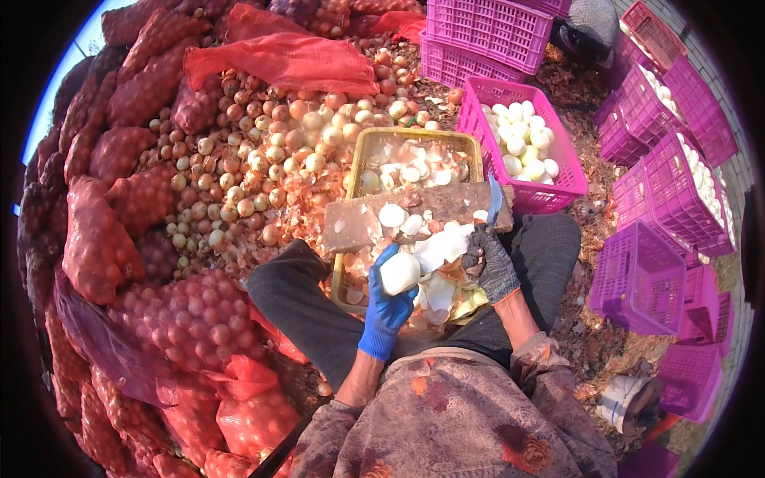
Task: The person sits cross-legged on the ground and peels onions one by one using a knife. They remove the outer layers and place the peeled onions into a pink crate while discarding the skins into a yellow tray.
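My left hand [388, 299], in a blue-coated glove, holds a peeled white onion [400, 273] above my lap. My right hand [491, 263], in a dark grey knit glove, is closed on a knife; its handle is hidden in the fist and its bluish blade [495, 202] points away from me. A white sheet of onion layer [443, 246] spans the gap between the onion and my right hand. Just beyond both hands, a wooden board [352, 222] lies across a yellow plastic crate [354, 161]. Cut onion pieces [392, 215] lie on the board, and peels fill the crate.
A pink crate [568, 185] of peeled onions [520, 143] stands ahead right. Unpeeled onions [245, 206] are heaped ahead left beside full red mesh sacks [95, 239]. Purple crates [636, 278] line the right side. A white bucket [621, 400] stands lower right. Another person's leg [588, 27] shows at the top.
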A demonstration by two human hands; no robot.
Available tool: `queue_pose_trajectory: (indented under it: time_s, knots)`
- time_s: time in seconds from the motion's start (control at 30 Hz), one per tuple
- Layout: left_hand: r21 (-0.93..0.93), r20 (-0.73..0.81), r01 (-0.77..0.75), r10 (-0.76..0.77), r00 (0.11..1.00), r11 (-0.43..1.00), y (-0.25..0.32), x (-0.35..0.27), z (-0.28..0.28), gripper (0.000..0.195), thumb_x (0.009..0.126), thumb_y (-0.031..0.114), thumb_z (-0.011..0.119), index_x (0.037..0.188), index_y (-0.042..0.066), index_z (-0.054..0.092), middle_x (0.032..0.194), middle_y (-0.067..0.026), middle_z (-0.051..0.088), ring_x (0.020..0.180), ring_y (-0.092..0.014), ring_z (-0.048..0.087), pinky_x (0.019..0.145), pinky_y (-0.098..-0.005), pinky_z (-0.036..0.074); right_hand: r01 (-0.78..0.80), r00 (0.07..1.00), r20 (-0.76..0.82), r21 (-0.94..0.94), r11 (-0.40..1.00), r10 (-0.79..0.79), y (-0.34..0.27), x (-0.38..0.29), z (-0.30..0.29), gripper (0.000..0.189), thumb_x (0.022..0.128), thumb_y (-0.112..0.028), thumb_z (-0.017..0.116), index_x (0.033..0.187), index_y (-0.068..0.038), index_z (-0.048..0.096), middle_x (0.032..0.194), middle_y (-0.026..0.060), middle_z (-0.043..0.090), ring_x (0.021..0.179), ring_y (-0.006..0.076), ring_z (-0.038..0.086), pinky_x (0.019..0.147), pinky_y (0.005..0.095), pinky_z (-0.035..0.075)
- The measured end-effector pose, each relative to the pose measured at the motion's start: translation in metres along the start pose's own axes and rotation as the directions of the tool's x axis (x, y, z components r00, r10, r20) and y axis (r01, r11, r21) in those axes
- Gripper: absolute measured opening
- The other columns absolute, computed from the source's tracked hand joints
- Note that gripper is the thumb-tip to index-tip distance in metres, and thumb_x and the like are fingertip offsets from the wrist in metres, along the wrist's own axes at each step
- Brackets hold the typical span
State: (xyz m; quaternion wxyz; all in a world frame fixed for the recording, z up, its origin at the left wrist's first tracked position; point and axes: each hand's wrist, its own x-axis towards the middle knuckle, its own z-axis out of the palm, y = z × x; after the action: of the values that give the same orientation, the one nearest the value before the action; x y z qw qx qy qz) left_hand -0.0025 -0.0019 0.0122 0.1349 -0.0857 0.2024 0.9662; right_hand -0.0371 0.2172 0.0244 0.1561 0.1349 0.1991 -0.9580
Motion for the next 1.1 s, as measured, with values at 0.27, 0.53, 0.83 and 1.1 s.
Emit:
queue_pose_trajectory:
  time_s: [0.27, 0.53, 0.83, 1.1]
  knots:
    - [-0.205, 0.162, 0.077, -0.044, 0.986, 0.976, 0.015, 0.012, 0.0, 0.076, 0.082, 0.061, 0.058, 0.138, 0.013, 0.042, 0.12, -0.0083, 0.058, 0.104, -0.027, 0.059, 0.078, -0.0431, 0.054, 0.071, 0.974, -0.173, -0.379, 0.923, -0.146, -0.009, -0.007, 0.027, 0.015, 0.089, -0.007, 0.06, 0.092, -0.016, 0.049, 0.071, -0.0024, 0.05, 0.061, 0.0086, 0.054, 0.046, 0.0213, 0.041]
    - [0.022, 0.098, -0.08, 0.078, 0.992, 0.997, 0.009, 0.028, 0.012, 0.081, 0.08, 0.069, 0.054, 0.138, 0.014, 0.042, 0.128, -0.0149, 0.054, 0.115, -0.033, 0.054, 0.097, -0.0496, 0.045, 0.027, 0.99, -0.092, -0.603, 0.797, -0.103, 0.05, -0.019, 0.018, 0.021, 0.089, -0.019, 0.064, 0.104, -0.009, 0.053, 0.088, 0.0036, 0.065, 0.06, 0.0106, 0.059, 0.045, 0.0232, 0.047]
    - [0.175, 0.386, -0.387, 0.299, 0.873, 0.905, 0.051, 0.035, 0.103, 0.08, 0.087, 0.058, 0.053, 0.146, 0.012, 0.026, 0.142, -0.0153, 0.04, 0.121, -0.028, 0.051, 0.098, -0.041, 0.047, 0.136, 0.99, 0.075, -0.27, 0.953, -0.12, 0.025, -0.011, 0.137, 0.026, 0.084, -0.009, 0.069, 0.105, -0.009, 0.054, 0.074, -0.0004, 0.059, 0.053, 0.0066, 0.055, 0.047, 0.019, 0.047]
    - [0.127, -0.028, -0.17, 0.175, 0.984, 0.977, 0.012, 0.012, 0.008, 0.06, 0.089, 0.044, 0.06, 0.135, 0.012, 0.041, 0.127, -0.01, 0.054, 0.115, -0.024, 0.054, 0.096, -0.0396, 0.047, 0.197, 0.976, 0.037, -0.575, 0.794, -0.215, 0.072, -0.009, 0.098, 0.026, 0.081, -0.007, 0.072, 0.094, -0.012, 0.051, 0.067, -0.0051, 0.051, 0.051, 0.0049, 0.051, 0.044, 0.0196, 0.041]
